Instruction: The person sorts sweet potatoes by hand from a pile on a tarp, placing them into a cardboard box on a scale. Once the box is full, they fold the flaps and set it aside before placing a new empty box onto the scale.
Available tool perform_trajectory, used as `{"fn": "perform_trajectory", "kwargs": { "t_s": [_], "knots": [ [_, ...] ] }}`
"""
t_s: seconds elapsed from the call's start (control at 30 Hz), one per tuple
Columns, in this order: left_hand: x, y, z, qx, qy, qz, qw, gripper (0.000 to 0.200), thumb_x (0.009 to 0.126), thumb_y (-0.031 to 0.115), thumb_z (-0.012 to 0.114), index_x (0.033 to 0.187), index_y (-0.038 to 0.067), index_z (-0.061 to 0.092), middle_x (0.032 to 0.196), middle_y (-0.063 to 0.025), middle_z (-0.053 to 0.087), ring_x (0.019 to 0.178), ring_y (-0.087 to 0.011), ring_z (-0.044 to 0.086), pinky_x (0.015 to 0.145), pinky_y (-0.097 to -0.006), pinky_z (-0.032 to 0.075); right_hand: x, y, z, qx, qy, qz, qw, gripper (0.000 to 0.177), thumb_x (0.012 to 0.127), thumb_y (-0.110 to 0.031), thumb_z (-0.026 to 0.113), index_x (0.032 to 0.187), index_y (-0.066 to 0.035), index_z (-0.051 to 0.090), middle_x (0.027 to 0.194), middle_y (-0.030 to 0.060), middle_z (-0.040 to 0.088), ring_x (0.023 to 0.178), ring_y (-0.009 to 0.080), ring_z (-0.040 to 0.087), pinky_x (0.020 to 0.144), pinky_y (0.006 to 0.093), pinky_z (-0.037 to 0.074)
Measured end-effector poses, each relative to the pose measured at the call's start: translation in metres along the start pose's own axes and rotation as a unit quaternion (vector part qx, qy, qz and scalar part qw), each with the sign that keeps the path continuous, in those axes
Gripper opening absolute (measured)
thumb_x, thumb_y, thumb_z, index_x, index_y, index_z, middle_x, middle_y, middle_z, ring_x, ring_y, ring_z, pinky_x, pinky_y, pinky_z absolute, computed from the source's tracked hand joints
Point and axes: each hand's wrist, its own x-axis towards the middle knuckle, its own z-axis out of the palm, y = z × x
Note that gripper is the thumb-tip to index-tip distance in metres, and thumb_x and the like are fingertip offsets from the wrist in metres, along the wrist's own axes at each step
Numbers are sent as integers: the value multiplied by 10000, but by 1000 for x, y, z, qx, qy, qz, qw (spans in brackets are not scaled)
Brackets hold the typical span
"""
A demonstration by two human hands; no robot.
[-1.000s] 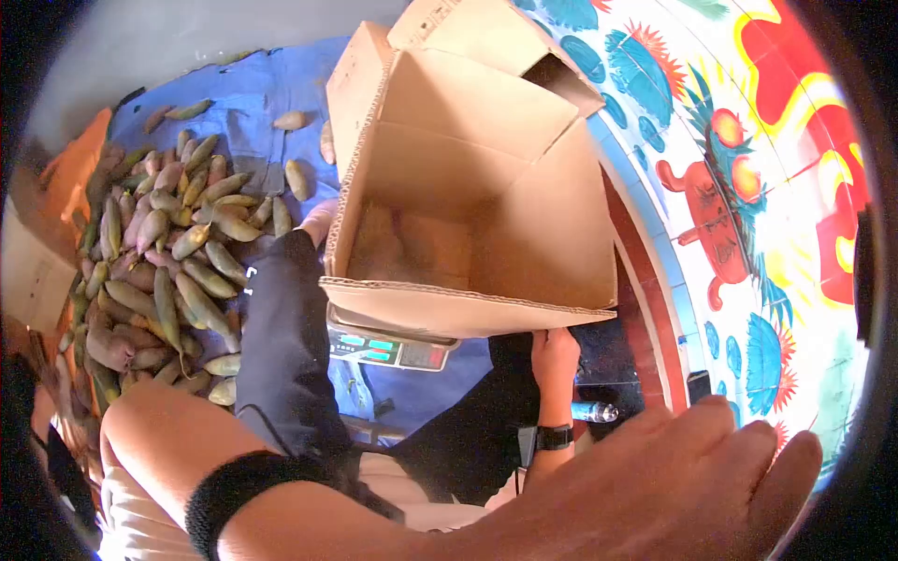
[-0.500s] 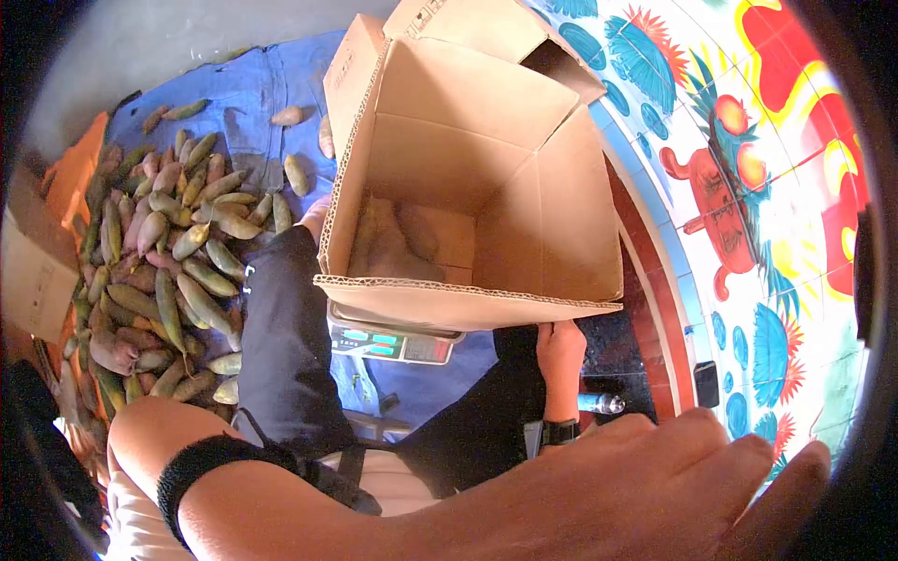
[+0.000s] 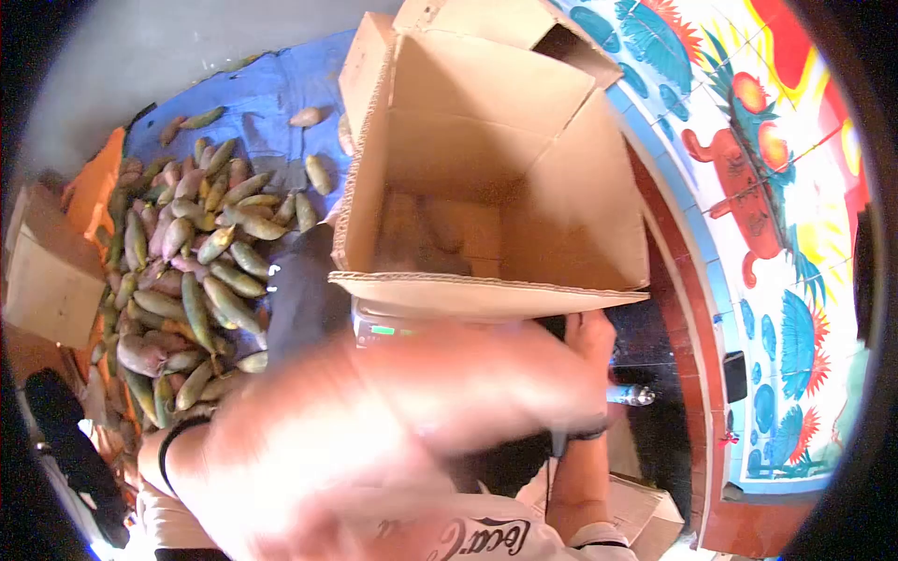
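Observation:
A tall open cardboard box point(image 3: 505, 150) stands on a digital scale point(image 3: 374, 332), which is mostly hidden behind my arm. Dim shapes like tubers lie at the bottom of the box. My right hand point(image 3: 591, 338) is closed at the box's lower right corner, its fingertips against the cardboard. Smeared by motion, my left hand point(image 3: 468, 383) sweeps across in front of the scale, close to the camera. Its fingers cannot be made out. The left elbow wears a black band.
A heap of long green and pinkish tubers point(image 3: 187, 252) covers the blue tarp point(image 3: 271, 84) on the left, with a few strays behind. Another carton point(image 3: 56, 271) stands at the far left. A bottle point(image 3: 631, 395) and a phone point(image 3: 736, 376) lie by the painted tile wall point(image 3: 730, 196).
My left hand has swung from the lower right back leftward and up, in front of the scale. The view has shifted slightly. My right hand stays at the box corner.

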Motion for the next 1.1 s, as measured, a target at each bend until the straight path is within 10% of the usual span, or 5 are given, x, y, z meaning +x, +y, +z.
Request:
{"fn": "perform_trajectory", "kwargs": {
  "t_s": [0.33,0.57,0.67,0.9,1.1],
  "knots": [
    [-155,-72,-173,345,340,-323,813,193,789,31,440,942,-19,546,862,-48,582,828,-127,542,748,-250,418,-3,13,3,-17,-71,17,997,203,806,-157,494,921,-4,562,872,237,567,783,399,548,677,454,445],
    [-363,-134,-224,545,198,-554,597,237,771,216,479,883,24,561,881,-216,576,866,-384,532,762,-443,429,0,3,-1,-6,-73,34,997,222,823,-182,496,922,8,556,893,232,570,818,401,540,696,445,434],
    [-493,-174,-238,678,-137,-575,436,311,807,286,433,918,25,562,963,-213,560,910,-346,539,766,-435,444,-1,5,1,-4,-32,-16,999,178,799,-108,490,905,19,557,830,229,569,761,388,550,651,416,436],
    [-476,-138,-147,434,41,-809,394,343,761,163,481,1090,69,489,1126,-160,492,1061,-322,468,859,-425,409,0,2,2,-32,-64,11,997,217,825,-167,487,897,22,567,863,241,567,784,397,544,678,433,440],
    [-503,-145,-123,505,-34,-769,389,431,788,147,446,1217,149,396,1270,-70,367,1197,-275,326,959,-499,281,0,7,3,-70,-63,-9,996,230,832,-178,476,896,24,568,853,247,564,768,400,544,665,437,440]
  ]
}}
